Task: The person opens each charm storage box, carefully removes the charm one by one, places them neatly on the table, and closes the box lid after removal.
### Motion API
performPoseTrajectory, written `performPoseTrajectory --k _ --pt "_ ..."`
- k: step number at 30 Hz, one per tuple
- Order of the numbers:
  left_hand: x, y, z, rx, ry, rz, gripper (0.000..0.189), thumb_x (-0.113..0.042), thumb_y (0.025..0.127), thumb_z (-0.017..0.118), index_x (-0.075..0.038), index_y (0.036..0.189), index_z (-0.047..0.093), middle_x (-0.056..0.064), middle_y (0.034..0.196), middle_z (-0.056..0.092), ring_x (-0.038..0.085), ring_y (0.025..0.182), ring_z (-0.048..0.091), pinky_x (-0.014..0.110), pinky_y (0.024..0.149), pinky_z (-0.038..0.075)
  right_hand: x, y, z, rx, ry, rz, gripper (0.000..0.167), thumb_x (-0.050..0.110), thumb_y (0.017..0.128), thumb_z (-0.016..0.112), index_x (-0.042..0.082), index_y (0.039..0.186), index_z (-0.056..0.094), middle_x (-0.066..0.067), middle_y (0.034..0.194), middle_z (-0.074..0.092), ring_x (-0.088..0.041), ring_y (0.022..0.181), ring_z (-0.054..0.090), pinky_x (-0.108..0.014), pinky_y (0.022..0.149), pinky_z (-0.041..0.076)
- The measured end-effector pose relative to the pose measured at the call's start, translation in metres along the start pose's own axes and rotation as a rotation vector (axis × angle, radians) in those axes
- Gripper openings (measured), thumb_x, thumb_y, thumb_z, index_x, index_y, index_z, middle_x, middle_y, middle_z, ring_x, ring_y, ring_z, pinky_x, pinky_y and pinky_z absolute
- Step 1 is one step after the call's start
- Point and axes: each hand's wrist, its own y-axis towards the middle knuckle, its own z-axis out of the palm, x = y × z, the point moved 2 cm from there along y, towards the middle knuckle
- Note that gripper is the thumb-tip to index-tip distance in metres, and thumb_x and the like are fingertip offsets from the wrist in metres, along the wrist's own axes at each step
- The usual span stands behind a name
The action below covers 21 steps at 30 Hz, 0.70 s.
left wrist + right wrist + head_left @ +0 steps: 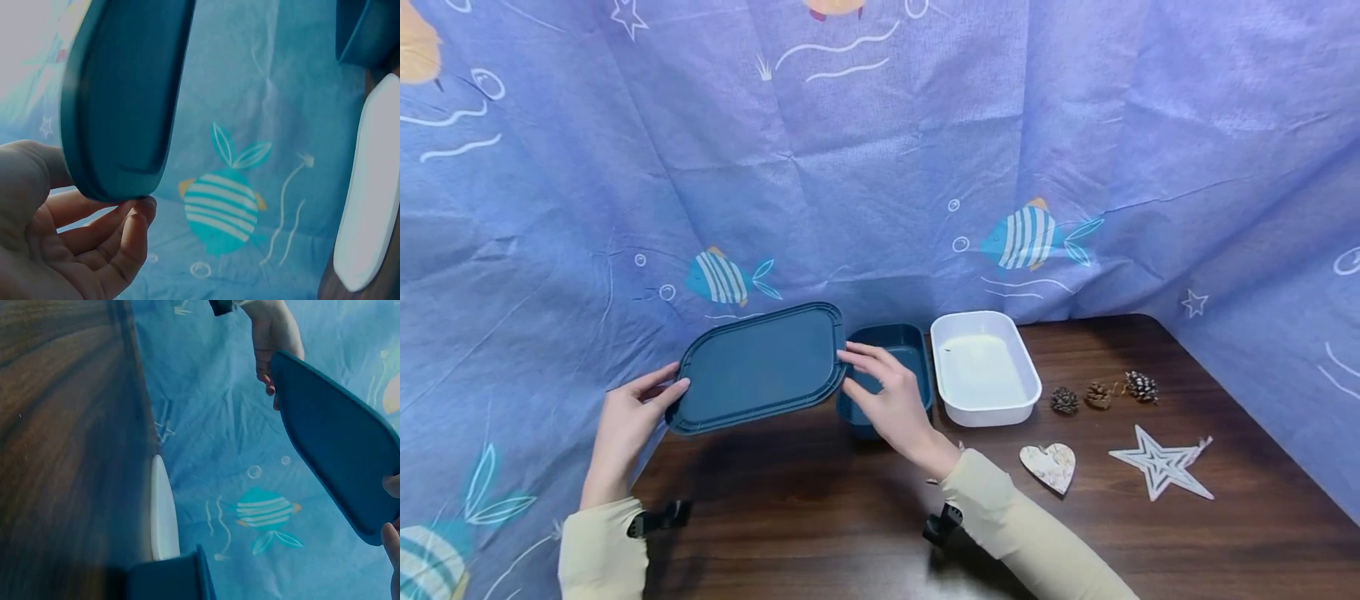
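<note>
A dark teal-blue lid (760, 367) with rounded corners and a grooved rim is held up, tilted, above the left side of the table. My left hand (628, 425) pinches its left end between thumb and fingers. At the opposite end, the fingers and thumb of my right hand (891, 400) grip the rim. Behind the right hand stands a matching dark blue box (906, 343), partly covered by that hand and the lid. The right wrist view shows the lid's flat face (340, 447), with the left hand (275, 340) at its far end.
Right of the blue box stands a white box (981, 367) with no lid on. A flat white piece (164, 512) lies left of the blue box, hidden from the head view. Pine cones (1097, 395), a heart ornament (1051, 467) and a star ornament (1159, 462) lie farther right.
</note>
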Motion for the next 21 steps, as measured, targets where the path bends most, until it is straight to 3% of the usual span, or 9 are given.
performPoseTrajectory --k 6,9,13,15,18,21 --pt "-0.010 0.000 0.007 0.004 -0.077 0.060 0.053 -0.041 0.102 0.059 -0.004 0.140 0.060 0.018 0.140 0.057 -0.013 0.104 0.051 0.007 0.077 0.044 -0.003 0.005 -0.018 -0.092 0.032 -0.003 0.032 0.003 0.090 0.075 0.008 0.122 0.074 -0.008 0.127 0.067 -0.020 0.110 0.068 -0.029 0.091 0.056" --pt "-0.013 -0.001 0.011 -0.013 -0.119 0.096 0.050 -0.038 0.105 0.054 -0.002 0.138 0.062 0.006 0.131 0.064 -0.012 0.105 0.053 0.007 0.078 0.044 -0.003 0.006 -0.026 -0.126 0.064 0.015 0.031 0.001 0.090 0.075 0.008 0.121 0.075 -0.008 0.126 0.068 -0.020 0.108 0.069 -0.031 0.091 0.056" --pt "-0.019 -0.003 0.016 0.004 -0.296 0.138 0.049 -0.033 0.106 0.053 0.004 0.139 0.058 -0.015 0.116 0.067 -0.007 0.105 0.059 0.009 0.084 0.046 -0.001 0.009 -0.035 -0.183 0.074 0.029 0.029 -0.001 0.089 0.075 0.005 0.117 0.076 -0.010 0.122 0.069 -0.022 0.108 0.069 -0.035 0.090 0.057" --pt "-0.022 -0.003 0.018 0.013 -0.408 0.169 0.047 -0.027 0.106 0.054 0.007 0.138 0.056 -0.018 0.114 0.068 -0.004 0.106 0.061 0.010 0.086 0.047 0.003 0.011 -0.040 -0.216 0.071 0.025 0.028 -0.005 0.088 0.075 0.001 0.115 0.076 -0.014 0.120 0.069 -0.026 0.108 0.069 -0.039 0.089 0.058" --pt "-0.028 -0.005 0.022 0.019 -0.492 0.221 0.041 -0.015 0.104 0.058 0.007 0.139 0.056 -0.016 0.115 0.069 -0.002 0.107 0.063 0.010 0.087 0.047 0.015 0.015 -0.047 -0.265 0.071 0.010 0.026 -0.012 0.086 0.073 -0.006 0.111 0.074 -0.021 0.115 0.069 -0.033 0.108 0.068 -0.043 0.087 0.058" --pt "-0.035 -0.007 0.026 -0.010 -0.431 0.249 0.041 -0.009 0.100 0.063 0.002 0.140 0.058 -0.017 0.117 0.068 -0.004 0.106 0.063 0.010 0.085 0.048 0.027 0.019 -0.055 -0.301 0.077 -0.001 0.024 -0.014 0.086 0.072 -0.011 0.110 0.073 -0.025 0.113 0.069 -0.036 0.106 0.068 -0.045 0.085 0.058"
